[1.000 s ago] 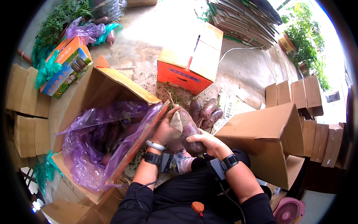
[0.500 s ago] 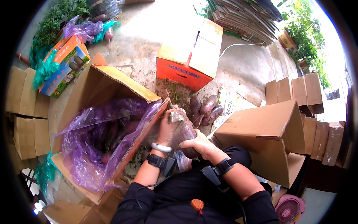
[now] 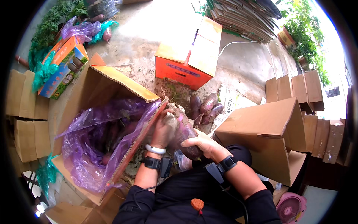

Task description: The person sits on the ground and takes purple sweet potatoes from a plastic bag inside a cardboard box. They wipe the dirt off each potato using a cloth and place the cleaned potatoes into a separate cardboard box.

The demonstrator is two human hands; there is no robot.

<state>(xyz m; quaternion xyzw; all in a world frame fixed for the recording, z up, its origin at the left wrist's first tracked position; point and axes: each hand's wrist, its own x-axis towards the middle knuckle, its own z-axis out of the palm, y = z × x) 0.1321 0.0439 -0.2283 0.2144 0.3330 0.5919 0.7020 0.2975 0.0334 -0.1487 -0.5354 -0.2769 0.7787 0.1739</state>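
A long, dirt-specked purple yam (image 3: 185, 130) lies slantwise between my hands, its rooty end pointing away from me. My right hand (image 3: 204, 145) grips it near the thick lower end, thumb across the top. Against its left side, my left hand (image 3: 161, 130) is closed on a pale, dirty cloth (image 3: 172, 120); some of its fingers are hidden. To the left stands an open cardboard box (image 3: 123, 83) lined with a purple plastic bag (image 3: 80, 143), with dark yams showing dimly inside. Just beyond my hands, several purple yams (image 3: 209, 104) rest on the ground.
An orange carton (image 3: 184, 71) stands ahead, and an empty-looking cardboard box (image 3: 257, 123) lies tipped at the right. Stacked cartons (image 3: 31, 130) line the left side. A pink fan (image 3: 291, 207) sits at lower right. Flattened boards (image 3: 242, 16) are piled at the back.
My left hand and the cloth have shifted from the yam's upper face to its left side, baring more purple skin. The yam stays in my right hand.
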